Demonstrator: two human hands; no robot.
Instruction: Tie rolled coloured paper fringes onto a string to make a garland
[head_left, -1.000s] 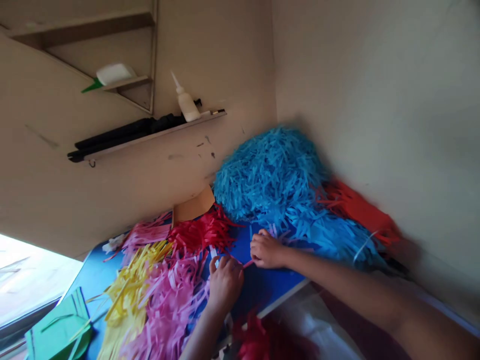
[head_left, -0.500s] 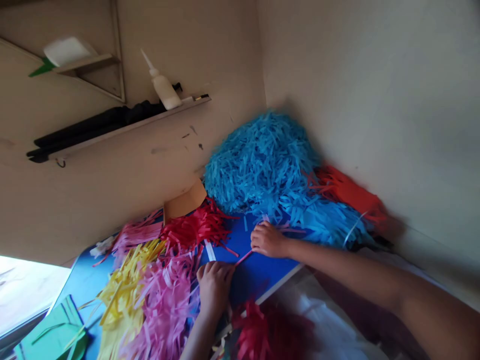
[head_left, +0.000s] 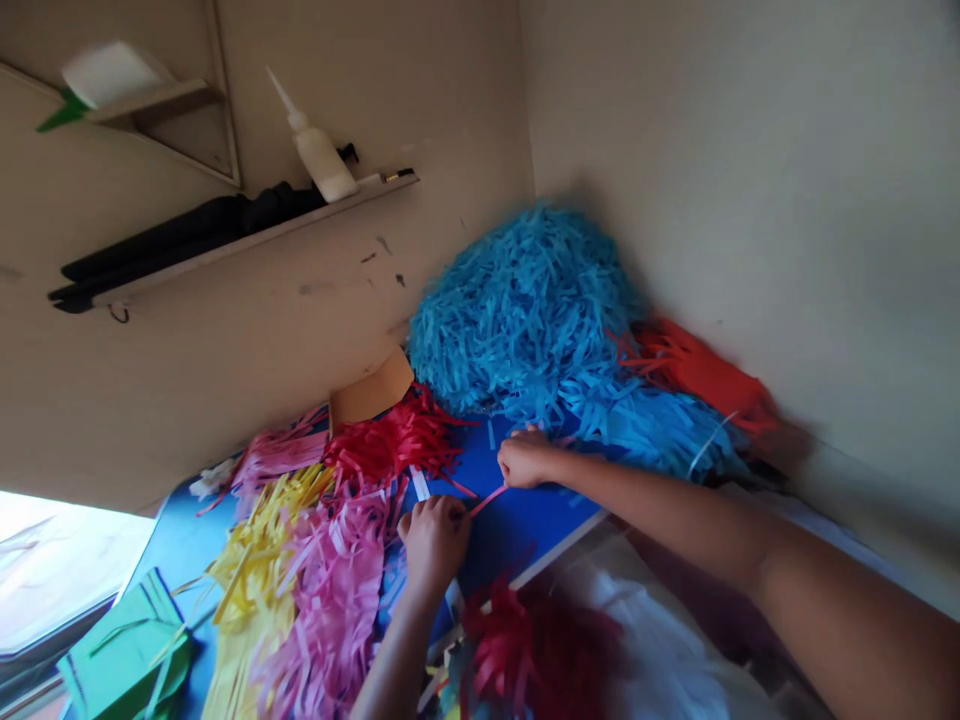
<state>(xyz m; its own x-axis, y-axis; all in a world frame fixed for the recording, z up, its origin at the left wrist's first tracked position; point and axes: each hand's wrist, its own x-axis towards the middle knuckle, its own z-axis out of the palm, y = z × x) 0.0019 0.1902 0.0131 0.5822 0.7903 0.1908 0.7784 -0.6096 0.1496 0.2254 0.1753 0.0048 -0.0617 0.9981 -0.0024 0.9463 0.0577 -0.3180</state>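
A thin pink paper strip point(head_left: 487, 497) stretches over the blue table top point(head_left: 517, 530) between my two hands. My left hand point(head_left: 433, 538) is closed, pinching the strip's lower end beside the pink paper strips point(head_left: 337, 590). My right hand point(head_left: 525, 461) is closed on the upper end, at the foot of a big heap of blue paper strips point(head_left: 532, 310). A short white strip point(head_left: 419, 484) lies just above my left hand.
Red strips point(head_left: 397, 445), yellow strips point(head_left: 255, 560), green paper point(head_left: 127, 655) and a tan card point(head_left: 373, 390) lie on the table. Orange-red strips point(head_left: 697, 370) sit against the right wall. A glue bottle point(head_left: 319, 150) stands on a wall shelf point(head_left: 240, 240). More red strips point(head_left: 540, 650) hang below the table edge.
My hands have drawn apart, and the pink strip between them now shows at greater length. The view has shifted a little.
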